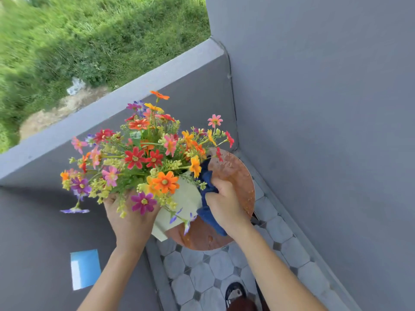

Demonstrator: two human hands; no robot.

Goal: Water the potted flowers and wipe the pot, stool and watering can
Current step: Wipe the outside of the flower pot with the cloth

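- A person's left hand (129,217) steadies one pale green pot (184,203) of mixed flowers (143,153) at the centre of the frame; its fingers curl around the pot's near-left side, partly hidden under the blooms.
- The right hand (224,204) is clenched on one dark blue cloth (207,194), bunched against the pot's right face, just right of centre.
- The pot leans toward the left of the frame, its lower edge on or just above the one round copper-coloured stool (238,173); which of the two cannot be told.
- The stool top, beaded with water drops, lies directly beneath and to the right of the cloth, so the right hand is the nearer one for wiping it.
- The pot's long axis runs from lower right to upper left, with the blooms fanning toward the parapet wall (134,90).
- No watering can is in view.
- A shoe (234,292) shows on the tiled floor (202,272) at the bottom edge.
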